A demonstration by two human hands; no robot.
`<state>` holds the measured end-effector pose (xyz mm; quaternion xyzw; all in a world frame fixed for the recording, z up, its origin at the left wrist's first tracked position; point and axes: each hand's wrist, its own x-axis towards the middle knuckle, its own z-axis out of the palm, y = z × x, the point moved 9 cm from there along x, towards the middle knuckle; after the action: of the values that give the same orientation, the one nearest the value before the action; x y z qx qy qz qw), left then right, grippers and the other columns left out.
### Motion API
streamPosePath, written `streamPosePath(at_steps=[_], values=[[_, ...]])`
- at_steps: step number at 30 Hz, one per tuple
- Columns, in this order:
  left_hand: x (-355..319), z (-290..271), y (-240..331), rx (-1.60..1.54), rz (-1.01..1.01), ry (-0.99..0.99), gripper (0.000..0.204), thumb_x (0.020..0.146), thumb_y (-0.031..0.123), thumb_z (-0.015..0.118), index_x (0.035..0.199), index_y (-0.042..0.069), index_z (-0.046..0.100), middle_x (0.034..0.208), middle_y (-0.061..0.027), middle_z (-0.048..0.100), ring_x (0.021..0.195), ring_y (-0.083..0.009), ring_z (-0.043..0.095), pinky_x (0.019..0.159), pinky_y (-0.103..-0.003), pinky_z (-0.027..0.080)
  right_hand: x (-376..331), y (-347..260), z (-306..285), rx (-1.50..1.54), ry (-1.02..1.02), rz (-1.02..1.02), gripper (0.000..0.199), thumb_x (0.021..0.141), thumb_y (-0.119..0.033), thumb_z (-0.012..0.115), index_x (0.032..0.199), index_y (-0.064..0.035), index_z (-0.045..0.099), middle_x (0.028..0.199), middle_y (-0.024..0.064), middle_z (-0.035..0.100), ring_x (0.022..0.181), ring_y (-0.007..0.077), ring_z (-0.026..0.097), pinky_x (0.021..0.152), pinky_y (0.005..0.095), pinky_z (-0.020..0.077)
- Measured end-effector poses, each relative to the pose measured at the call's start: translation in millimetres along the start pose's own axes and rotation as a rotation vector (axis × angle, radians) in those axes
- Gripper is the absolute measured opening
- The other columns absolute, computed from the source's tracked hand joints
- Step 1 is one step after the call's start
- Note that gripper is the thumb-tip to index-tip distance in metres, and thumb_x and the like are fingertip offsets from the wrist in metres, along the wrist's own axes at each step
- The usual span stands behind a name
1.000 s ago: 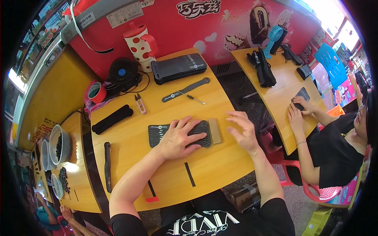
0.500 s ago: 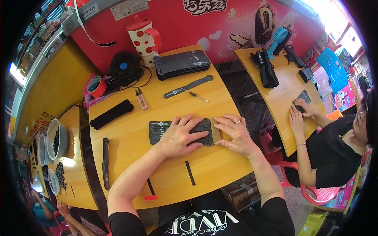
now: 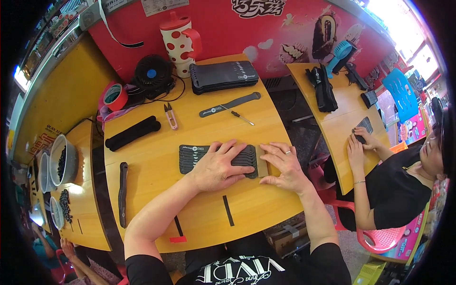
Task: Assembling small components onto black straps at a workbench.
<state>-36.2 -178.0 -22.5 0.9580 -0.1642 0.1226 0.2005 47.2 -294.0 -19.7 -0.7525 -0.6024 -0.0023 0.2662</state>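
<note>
A row of overlapping black straps [image 3: 187,161] with white print lies on the yellow table [image 3: 161,194] in front of me. My left hand [image 3: 217,166] rests flat across them, fingers stretched toward their right ends and holding nothing. At those right ends stands a narrow brown piece [image 3: 262,170] that looks like cardboard. My right hand [image 3: 287,168] touches its top and right side with extended fingers, the thumb spread apart near its lower end. Beyond the hands lie a single black strap [image 3: 230,104], a small screwdriver-like tool [image 3: 243,118] and pink thread snips [image 3: 171,117].
A stack of black straps [image 3: 223,77], a spotted tumbler [image 3: 179,45] and a black fan [image 3: 153,75] stand at the back. Black rolled fabric [image 3: 133,133] and a folded strap [image 3: 123,194] lie left. A co-worker [image 3: 394,190] sits right at another table [image 3: 349,156].
My right thumb has moved away from the fingers, and more of the brown piece shows beside the straps. My left hand stays on the straps. The view has shifted slightly.
</note>
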Motion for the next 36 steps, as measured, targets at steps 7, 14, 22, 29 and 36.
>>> streamPosePath(at_steps=[7, 14, 22, 29, 36], values=[[-3, -2, -1, -0.013, 0.004, 0.009, 0.028, 0.084, 0.032, 0.067, 0.111, 0.030, 0.071, 0.135, -0.0151, 0.048, 0.126, -0.0330, 0.042, 0.099, -0.047, 0.035, 0, -5, 4, -0.018, 0.071, -0.059, 0.044, 0.069, -0.018, 0.079, 0.106, 0.0001, 0.065, 0.125, 0.0138, 0.059, 0.109, 0.0313, 0.056, 0.091, 0.0401, 0.0449], [-4, -4, -2, -0.012, -0.009, 0.014, 0.027, 0.084, 0.033, 0.066, 0.110, 0.031, 0.070, 0.135, -0.0151, 0.048, 0.125, -0.0335, 0.043, 0.100, -0.047, 0.035, -1, -19, -2, 0.050, 0.210, -0.174, 0.034, 0.071, -0.005, 0.075, 0.101, 0.0060, 0.065, 0.114, 0.0189, 0.062, 0.087, 0.0335, 0.064, 0.077, 0.0389, 0.0536], [-6, 6, -12, -0.050, -0.076, -0.003, 0.050, 0.079, 0.033, 0.073, 0.118, 0.006, 0.057, 0.141, -0.0151, 0.045, 0.131, -0.0327, 0.040, 0.103, -0.048, 0.032, 0, -50, 11, -0.168, 0.106, -0.336, 0.031, 0.073, -0.008, 0.074, 0.098, 0.0065, 0.064, 0.107, 0.0212, 0.062, 0.084, 0.0308, 0.063, 0.074, 0.0377, 0.0527], [-4, 6, -9, -0.053, -0.082, -0.047, 0.060, 0.081, 0.031, 0.072, 0.130, 0.008, 0.045, 0.143, -0.0124, 0.044, 0.133, -0.0328, 0.038, 0.105, -0.047, 0.029, 0, -53, 12, -0.160, 0.111, -0.342, 0.034, 0.069, -0.009, 0.077, 0.097, 0.0054, 0.065, 0.106, 0.0203, 0.063, 0.084, 0.0318, 0.064, 0.070, 0.0378, 0.0526], [-1, 12, -14, -0.081, -0.125, -0.102, 0.071, 0.082, 0.031, 0.070, 0.140, 0.011, 0.034, 0.145, -0.0057, 0.043, 0.134, -0.0330, 0.036, 0.104, -0.048, 0.029, 0, -49, 12, -0.131, 0.127, -0.339, 0.034, 0.067, -0.009, 0.078, 0.095, 0.0051, 0.066, 0.104, 0.0195, 0.063, 0.083, 0.0314, 0.064, 0.069, 0.0373, 0.0523]])
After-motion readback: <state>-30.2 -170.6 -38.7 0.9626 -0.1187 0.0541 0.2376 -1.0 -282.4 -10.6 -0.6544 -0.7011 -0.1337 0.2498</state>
